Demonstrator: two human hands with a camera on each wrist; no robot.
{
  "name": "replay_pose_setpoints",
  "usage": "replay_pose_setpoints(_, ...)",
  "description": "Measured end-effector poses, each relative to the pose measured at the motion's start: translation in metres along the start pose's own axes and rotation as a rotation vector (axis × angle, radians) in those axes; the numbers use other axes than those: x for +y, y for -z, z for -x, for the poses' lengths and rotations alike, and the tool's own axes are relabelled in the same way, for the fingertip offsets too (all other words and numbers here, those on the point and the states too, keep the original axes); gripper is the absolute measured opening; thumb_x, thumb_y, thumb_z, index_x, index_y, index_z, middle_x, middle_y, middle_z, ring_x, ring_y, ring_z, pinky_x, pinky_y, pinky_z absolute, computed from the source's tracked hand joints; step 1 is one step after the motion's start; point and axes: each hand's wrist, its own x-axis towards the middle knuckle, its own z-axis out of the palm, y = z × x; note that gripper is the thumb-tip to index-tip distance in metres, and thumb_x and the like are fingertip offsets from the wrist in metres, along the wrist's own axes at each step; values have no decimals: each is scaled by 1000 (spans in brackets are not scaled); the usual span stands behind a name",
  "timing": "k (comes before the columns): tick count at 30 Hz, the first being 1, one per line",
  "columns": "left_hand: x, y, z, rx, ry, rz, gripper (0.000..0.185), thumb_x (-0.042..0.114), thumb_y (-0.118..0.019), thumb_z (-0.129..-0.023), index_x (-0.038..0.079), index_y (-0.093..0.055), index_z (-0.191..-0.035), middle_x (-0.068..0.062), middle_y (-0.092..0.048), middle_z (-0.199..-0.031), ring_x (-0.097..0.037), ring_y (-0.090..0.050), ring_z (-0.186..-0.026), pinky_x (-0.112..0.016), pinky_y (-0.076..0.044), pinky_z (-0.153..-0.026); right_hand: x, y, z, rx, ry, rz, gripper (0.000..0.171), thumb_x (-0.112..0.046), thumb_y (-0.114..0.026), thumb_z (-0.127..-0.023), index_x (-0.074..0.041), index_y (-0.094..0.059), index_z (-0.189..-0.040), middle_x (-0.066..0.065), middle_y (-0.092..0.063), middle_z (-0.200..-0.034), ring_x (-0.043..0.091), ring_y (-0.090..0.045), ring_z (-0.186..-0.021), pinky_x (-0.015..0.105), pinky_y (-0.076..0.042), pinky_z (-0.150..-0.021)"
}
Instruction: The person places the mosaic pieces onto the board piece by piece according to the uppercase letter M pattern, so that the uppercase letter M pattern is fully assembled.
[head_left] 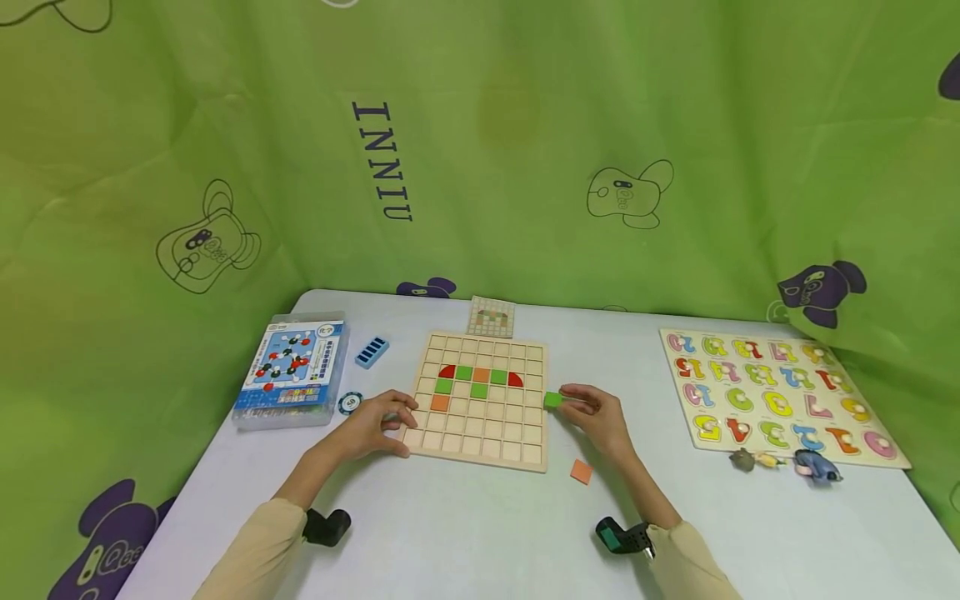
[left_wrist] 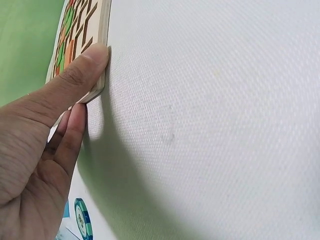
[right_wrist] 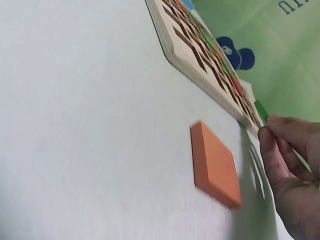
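A wooden grid board [head_left: 510, 433] lies on the table with red quarter-round, green and orange tiles set in some of its cells. My left hand [head_left: 378, 423] holds the board by its near left corner, the thumb [left_wrist: 82, 70] against the edge and the fingers along the left side. Just off the board's right edge, my right hand [head_left: 597, 417] pinches a green square tile [head_left: 553, 400] between thumb and fingertips. In the right wrist view that tile [right_wrist: 260, 110] is mostly hidden by the fingers. One loose orange square tile [head_left: 581, 472] lies on the table below this hand.
Behind the board stands a small pattern card [head_left: 491, 317]. To the left are a boxed molecule set [head_left: 292, 371], a blue block [head_left: 372, 352] and a poker chip [head_left: 349, 403]. A number puzzle [head_left: 780, 396] lies right, with small animal figures [head_left: 817, 467] at its near edge.
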Motion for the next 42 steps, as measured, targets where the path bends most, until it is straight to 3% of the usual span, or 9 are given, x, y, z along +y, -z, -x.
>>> replay_pose_setpoints(4, -1, 0, 0, -1, -1, -2, 28, 0, -83, -68, 3, -67, -90, -16, -51, -128, -36, -44, -122, -32, -51, -94, -4, -14, -4, 0, -36, -24, 34, 8, -68, -83, 11, -60, -116, 27, -61, -117, 15, -67, -91, 17, -55, -77)
replay_pose_setpoints(8, -1, 0, 0, 0, 0, -1, 28, 0, -84, -68, 4, -67, -90, -15, -51, -128, -36, -44, -122, -32, -51, -94, -6, -28, -7, 17, -45, -8, 32, 7, -70, -82, 9, -63, -113, 25, -64, -112, 18, -68, -90, 17, -55, -75)
replay_pose_setpoints(17, -2, 0, 0, 0, 3, -5, 28, 1, -84, -68, 4, -67, -90, -15, -51, -128, -36, -44, -123, -33, -51, -94, -8, -49, -13, 100, 8, 113, 28, 6, -74, -78, 4, -69, -105, 18, -70, -101, 21, -67, -82, 12, -52, -67)
replay_pose_setpoints(24, 0, 0, -2, -3, -15, -5, 28, 1, -84, -68, 4, -67, -90, -15, -51, -128, -36, -44, -123, -33, -51, -94, -10, -55, -14, 87, 62, 168, 33, 6, -74, -78, 5, -67, -109, 19, -69, -102, 26, -68, -83, 14, -53, -68)
replay_pose_setpoints(34, 1, 2, 1, -5, -18, -7, 28, 1, -84, -68, 3, -66, -90, -17, -50, -129, -37, -44, -123, -31, -51, -93, -9, -56, -18, 34, 45, 15, 32, 10, -70, -80, 12, -62, -111, 28, -65, -106, 38, -66, -96, 22, -57, -77)
replay_pose_setpoints(42, 0, 0, 0, -1, -8, 3, 28, 0, -83, -68, 3, -67, -90, -16, -50, -129, -37, -43, -124, -32, -51, -94, -10, -40, -11, -25, 21, -44, 33, 9, -69, -83, 11, -59, -114, 29, -61, -113, 35, -64, -100, 20, -55, -80)
